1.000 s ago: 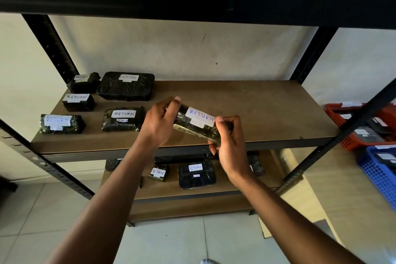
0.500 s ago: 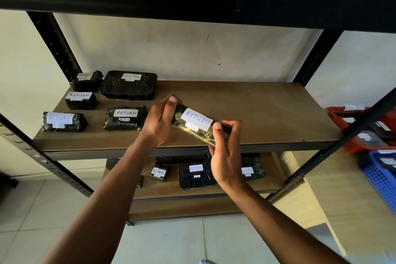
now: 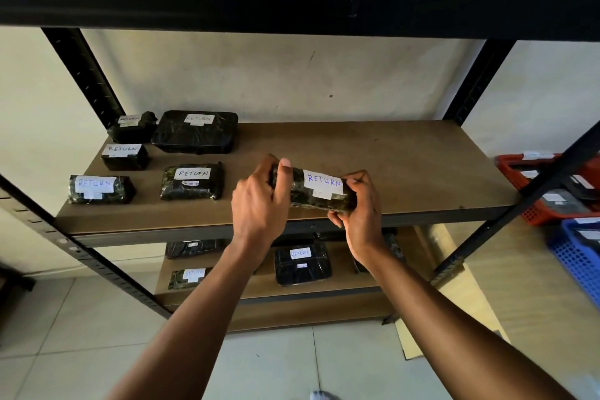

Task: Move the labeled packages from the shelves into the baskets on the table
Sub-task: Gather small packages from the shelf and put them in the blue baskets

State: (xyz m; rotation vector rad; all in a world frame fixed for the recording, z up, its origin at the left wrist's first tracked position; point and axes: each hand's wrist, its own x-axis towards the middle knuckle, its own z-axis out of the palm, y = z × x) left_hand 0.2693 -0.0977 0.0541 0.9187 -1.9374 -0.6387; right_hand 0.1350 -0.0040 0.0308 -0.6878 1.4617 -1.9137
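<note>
We hold one RETURN-labelled black-wrapped package (image 3: 319, 196) in both hands, just above the front edge of the middle shelf board (image 3: 422, 166). Left hand (image 3: 259, 208) wraps its left end, right hand (image 3: 362, 214) clamps the right end from below. Long axis runs left-right along the board's front edge, label up. Red basket (image 3: 509, 169) and blue basket (image 3: 574, 256) sit beyond the board's right end, so the right hand is nearer for the carry. Five other labelled packages (image 3: 193, 182) lie on the board's left part
</note>
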